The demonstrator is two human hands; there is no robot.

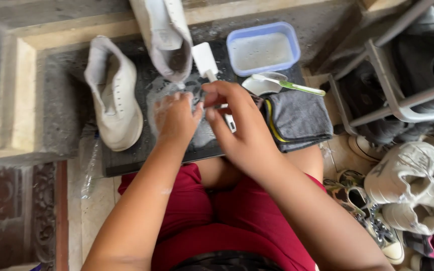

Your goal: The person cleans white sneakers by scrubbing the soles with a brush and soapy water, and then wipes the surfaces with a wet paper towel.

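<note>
My right hand grips the handle of a white brush, whose flat head points away toward the far shoe. My left hand is soapy and curled, its fingertips touching my right hand's fingers at the brush handle. Both hands hover over a dark wet mat. One white sneaker lies on the mat to the left. A second white sneaker stands at the far edge, just beyond the brush head.
A blue tub of cloudy water sits at the back right, with a small white dish and a green-handled toothbrush before it. A folded grey cloth lies to the right. A shoe rack and several sneakers crowd the right side.
</note>
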